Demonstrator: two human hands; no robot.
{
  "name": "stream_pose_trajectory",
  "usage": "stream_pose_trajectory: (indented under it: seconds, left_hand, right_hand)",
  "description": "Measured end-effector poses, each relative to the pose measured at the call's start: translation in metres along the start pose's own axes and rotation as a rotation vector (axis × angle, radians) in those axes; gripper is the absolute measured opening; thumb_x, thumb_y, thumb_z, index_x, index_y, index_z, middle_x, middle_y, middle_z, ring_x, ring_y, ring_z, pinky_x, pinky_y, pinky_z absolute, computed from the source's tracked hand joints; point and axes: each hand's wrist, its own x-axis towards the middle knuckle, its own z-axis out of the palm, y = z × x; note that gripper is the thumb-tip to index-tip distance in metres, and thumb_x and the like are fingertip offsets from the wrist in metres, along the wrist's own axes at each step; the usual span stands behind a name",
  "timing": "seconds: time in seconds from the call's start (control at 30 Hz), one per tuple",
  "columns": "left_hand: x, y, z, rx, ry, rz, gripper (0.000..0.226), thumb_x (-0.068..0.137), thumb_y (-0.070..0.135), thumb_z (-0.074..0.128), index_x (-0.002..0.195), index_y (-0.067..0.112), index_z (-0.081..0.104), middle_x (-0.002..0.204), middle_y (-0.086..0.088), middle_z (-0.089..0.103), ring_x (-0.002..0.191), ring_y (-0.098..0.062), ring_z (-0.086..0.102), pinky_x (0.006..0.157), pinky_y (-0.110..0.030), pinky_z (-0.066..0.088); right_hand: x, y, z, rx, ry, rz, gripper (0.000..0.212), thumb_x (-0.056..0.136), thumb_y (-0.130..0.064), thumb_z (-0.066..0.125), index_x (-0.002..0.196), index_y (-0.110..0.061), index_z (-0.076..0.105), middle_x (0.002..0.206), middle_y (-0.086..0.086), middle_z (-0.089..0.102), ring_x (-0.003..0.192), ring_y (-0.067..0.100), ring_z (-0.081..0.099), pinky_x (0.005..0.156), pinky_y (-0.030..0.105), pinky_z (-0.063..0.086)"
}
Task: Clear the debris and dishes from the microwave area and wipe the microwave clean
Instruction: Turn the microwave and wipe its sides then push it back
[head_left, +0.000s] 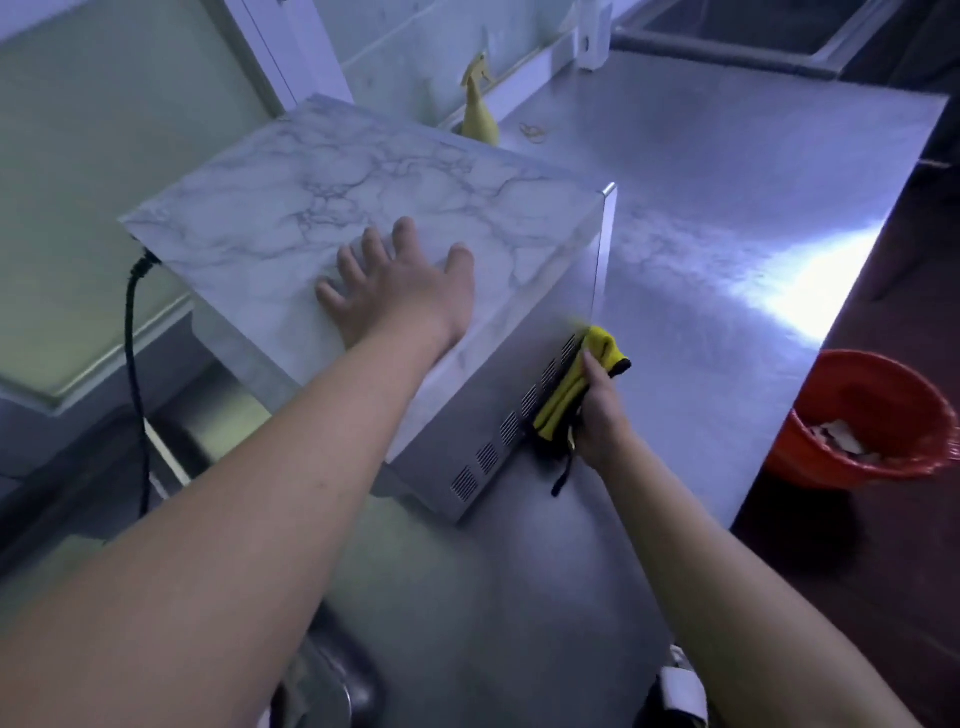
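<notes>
Desk (701, 218): brushed steel, running from 6 o'clock up to 1 o'clock.
Light: white glare (826, 280) on the steel at 3 o'clock.
Wall (410, 57): pale marbled panel at 12 o'clock.
Pane (78, 182): frosted glass at 9 o'clock.
Floor (883, 597): dark reddish at 4 o'clock, with a red bucket (862, 395) on it.

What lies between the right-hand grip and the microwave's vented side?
A yellow cloth, which the right-hand grip holds against the microwave by its side vents; the head view shows it.

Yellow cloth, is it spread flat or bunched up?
Bunched: the right hand grips the yellow cloth folded against the vented side of the microwave.
</notes>
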Motion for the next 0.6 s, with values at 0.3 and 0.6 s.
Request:
stream_pose_trajectory:
  seconds: [0.3,0.6]
  left_hand:
    - [0.001,0.002,0.001,-0.003,0.008,0.002,0.068,0.092,0.065,0.024,0.150,0.031,0.028,0.163,-0.003,0.021,0.149,-0.028,0.014,0.117,-0.057,0.012]
    - [0.002,0.001,0.000,-0.009,0.023,0.001,0.067,0.092,0.065,0.025,0.152,0.034,0.026,0.163,0.001,0.019,0.149,-0.025,0.013,0.117,-0.052,0.011]
  right_hand:
    - [-0.095,-0.021,0.046,-0.040,-0.093,-0.991,0.060,0.093,-0.028,0.062,0.149,-0.019,0.046,0.144,-0.004,0.054,0.132,0.021,0.051,0.111,0.039,0.037]
    - [-0.074,0.070,0.074,-0.398,0.111,-1.136,0.064,0.099,-0.045,0.047,0.155,-0.019,0.029,0.163,0.004,0.025,0.154,0.030,0.017,0.123,0.056,0.010]
